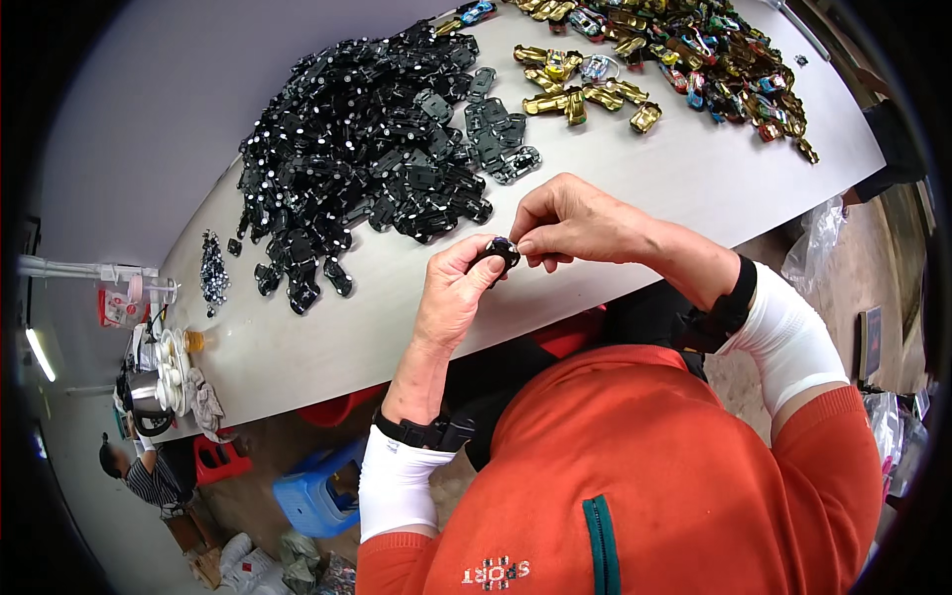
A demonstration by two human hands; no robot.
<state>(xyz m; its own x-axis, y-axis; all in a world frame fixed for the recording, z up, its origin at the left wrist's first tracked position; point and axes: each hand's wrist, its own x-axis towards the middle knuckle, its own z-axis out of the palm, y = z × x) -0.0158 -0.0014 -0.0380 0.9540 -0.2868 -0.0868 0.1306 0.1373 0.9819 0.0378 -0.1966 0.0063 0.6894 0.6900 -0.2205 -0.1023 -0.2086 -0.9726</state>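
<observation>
My left hand (459, 288) is closed around a small black toy car chassis (499, 260), with the thumb pressed on its near side. Close on its right, my right hand (570, 226) makes a pinch at the chassis's edge. Whatever lies between those right fingertips is too small or too hidden to make out. Beyond both hands rises a large heap of black toy car chassis (367, 129), several with pale wheels or axle ends showing. Some greyer chassis (493, 134) lie along the heap's right side.
Gold toy car bodies (575, 99) lie farther back on the pale table (635, 149), beside a pile of mixed coloured ones (694, 50). Small wheel parts (213, 273) form a little heap at left. A blue stool (317, 491) stands below; another person (154, 476) is at lower left.
</observation>
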